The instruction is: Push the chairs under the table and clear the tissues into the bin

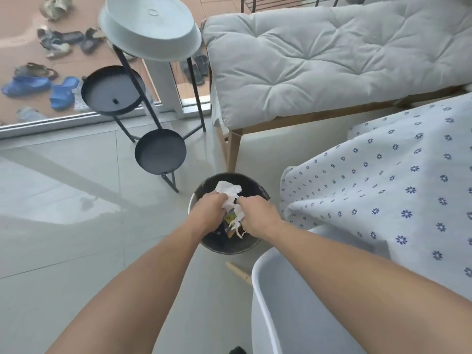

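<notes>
Tissues clutched between both hands, left and right, over bin.

Two bare forearms reach in from the lower edge of the view, each ending in an uncovered hand: the left hand and the right hand. No sleeve, cuff or glove covers either arm as far back as the frame shows them. Both wrists, just behind the hands, look free of any watch, band or bracelet. No ring seems to sit on the fingers, though they are curled and partly hidden, so that cannot be told for sure
</notes>
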A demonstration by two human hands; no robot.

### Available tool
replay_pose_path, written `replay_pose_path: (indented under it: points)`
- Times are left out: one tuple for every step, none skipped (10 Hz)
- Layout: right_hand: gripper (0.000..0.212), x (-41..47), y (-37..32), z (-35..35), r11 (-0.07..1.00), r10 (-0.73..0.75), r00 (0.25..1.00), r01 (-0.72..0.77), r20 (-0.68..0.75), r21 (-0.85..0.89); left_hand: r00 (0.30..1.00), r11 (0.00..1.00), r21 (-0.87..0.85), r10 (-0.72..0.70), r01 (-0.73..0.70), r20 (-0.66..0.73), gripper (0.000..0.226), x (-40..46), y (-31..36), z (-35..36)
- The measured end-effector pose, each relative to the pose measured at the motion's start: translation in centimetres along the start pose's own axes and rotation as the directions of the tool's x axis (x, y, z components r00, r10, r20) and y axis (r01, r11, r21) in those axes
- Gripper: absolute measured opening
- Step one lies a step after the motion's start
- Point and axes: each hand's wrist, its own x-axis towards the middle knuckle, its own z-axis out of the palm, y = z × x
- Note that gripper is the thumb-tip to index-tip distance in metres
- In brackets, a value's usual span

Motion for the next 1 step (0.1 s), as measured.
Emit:
replay_pose_path:
  points:
    - [0.032, 0.81, 0.55, 0.53, 0.995, 0.023, 0.999, -0.020, 0.029, -0.102, 0.999, 0.993, 0.118, -0.016, 0.012, 0.034, 0.026, 0.45, 0.08, 1.25]
